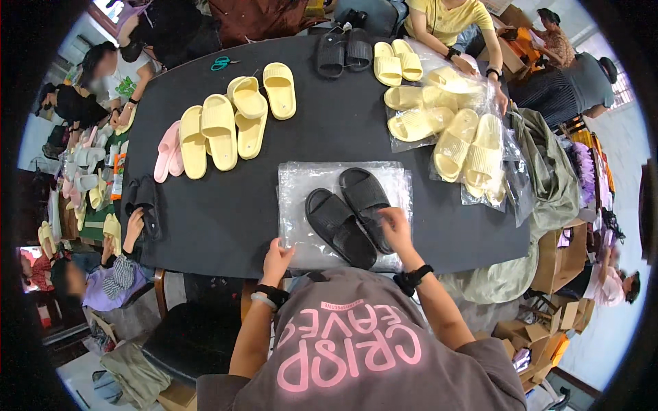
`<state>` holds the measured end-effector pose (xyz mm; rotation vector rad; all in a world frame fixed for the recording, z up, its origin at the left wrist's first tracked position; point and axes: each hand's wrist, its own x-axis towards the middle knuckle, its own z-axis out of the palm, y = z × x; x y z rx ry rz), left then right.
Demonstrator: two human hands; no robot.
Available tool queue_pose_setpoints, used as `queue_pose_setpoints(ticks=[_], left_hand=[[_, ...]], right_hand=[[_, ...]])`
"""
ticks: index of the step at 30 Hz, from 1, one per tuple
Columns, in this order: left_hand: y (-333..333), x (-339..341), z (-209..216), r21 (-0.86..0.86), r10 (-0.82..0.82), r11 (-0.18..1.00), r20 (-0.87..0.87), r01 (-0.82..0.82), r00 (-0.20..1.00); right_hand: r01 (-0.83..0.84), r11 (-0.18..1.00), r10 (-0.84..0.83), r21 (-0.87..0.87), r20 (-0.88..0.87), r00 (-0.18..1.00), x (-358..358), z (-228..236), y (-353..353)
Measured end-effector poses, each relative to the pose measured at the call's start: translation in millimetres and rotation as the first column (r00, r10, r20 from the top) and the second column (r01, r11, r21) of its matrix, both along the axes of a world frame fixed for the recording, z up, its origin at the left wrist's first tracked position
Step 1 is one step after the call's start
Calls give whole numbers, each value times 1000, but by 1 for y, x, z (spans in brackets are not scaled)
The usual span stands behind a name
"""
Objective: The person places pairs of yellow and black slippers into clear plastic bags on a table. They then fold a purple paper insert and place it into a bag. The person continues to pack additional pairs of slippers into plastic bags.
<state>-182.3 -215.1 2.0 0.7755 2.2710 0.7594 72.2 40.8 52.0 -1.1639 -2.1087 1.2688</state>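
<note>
Two black slippers lie side by side on a stack of clear plastic bags (293,205) before me: the left black slipper (336,222) nearer, the right black slipper (365,192) a little farther off. My left hand (277,260) is at the stack's near left corner, thumb and fingers closed on the edge of a plastic bag. Over the outer side of the right slipper, my right hand (396,229) has its fingers curled together. What those fingers pinch, if anything, is too blurred to make out.
Yellow slippers (219,133) and pink slippers (169,152) stand at the table's left, near teal scissors (221,63). Bagged yellow slippers (456,144) lie right, where a person in yellow (449,24) works. Another person's hand (133,229) touches dark slippers (145,202) at the left edge.
</note>
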Motion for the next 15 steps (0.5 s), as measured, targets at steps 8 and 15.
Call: queue_pose_setpoints(ticks=[8, 15], left_hand=[[-19, -15, -25, 110, 236, 933, 534, -343, 812], [46, 11, 52, 139, -234, 939, -406, 313, 884]], right_hand=[[93, 981, -65, -171, 159, 985, 60, -72, 9], [-1, 994, 30, -106, 275, 961, 56, -61, 12]])
